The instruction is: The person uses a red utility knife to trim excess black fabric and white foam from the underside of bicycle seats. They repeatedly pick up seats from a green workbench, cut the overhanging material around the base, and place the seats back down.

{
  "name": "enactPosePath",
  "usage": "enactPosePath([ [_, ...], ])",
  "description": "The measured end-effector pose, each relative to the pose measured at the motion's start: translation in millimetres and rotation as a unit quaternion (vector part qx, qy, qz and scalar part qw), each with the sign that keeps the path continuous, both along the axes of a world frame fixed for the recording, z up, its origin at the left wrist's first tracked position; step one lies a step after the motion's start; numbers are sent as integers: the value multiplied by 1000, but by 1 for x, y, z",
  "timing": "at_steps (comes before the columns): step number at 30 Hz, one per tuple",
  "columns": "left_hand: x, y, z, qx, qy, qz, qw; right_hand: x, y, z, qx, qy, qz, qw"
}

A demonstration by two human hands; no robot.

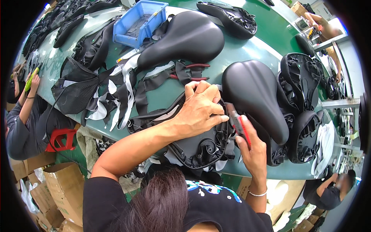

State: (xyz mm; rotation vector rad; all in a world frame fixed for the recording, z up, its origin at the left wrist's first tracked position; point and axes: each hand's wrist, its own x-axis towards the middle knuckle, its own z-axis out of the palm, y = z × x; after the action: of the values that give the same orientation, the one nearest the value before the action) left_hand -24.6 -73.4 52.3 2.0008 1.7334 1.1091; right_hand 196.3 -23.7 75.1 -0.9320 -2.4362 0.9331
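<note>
An upside-down black bicycle saddle (193, 149) lies at the table's front edge, with its hollow underside and gathered cover edge facing up. My left hand (201, 106) is closed over the saddle's far right rim, fingers bent and pressed together; what exactly they pinch is hidden beneath them. Held in my right hand (253, 150) is a red utility knife (240, 125), its blade pointing up and away beside the rim. Just right of the knife sits an upright black saddle (253, 89). Red-handled pliers (197, 65) rest beyond my left hand.
Black and white fabric offcuts (125, 92) spread to the left. A blue bin (139, 23) and another upright saddle (189, 36) stand farther back. Several upturned saddles (301, 77) crowd the right. At the far left, a co-worker's hand (34, 83) holds a yellow-green tool (32, 77).
</note>
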Motion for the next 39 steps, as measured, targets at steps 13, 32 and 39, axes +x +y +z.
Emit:
enactPosePath([
  [13, -37, -3, -8, 43, -530, 142, 835, 17, -38, 44, 112, -229, 38, 966],
  [32, -92, -59, 70, 45, -198, 80, 976, -14, -3, 60, 207, -315, 164, 912],
  [39, -78, -18, 28, -99, -45, -205, 973, -60, 48, 68, 100, -213, 215, 948],
])
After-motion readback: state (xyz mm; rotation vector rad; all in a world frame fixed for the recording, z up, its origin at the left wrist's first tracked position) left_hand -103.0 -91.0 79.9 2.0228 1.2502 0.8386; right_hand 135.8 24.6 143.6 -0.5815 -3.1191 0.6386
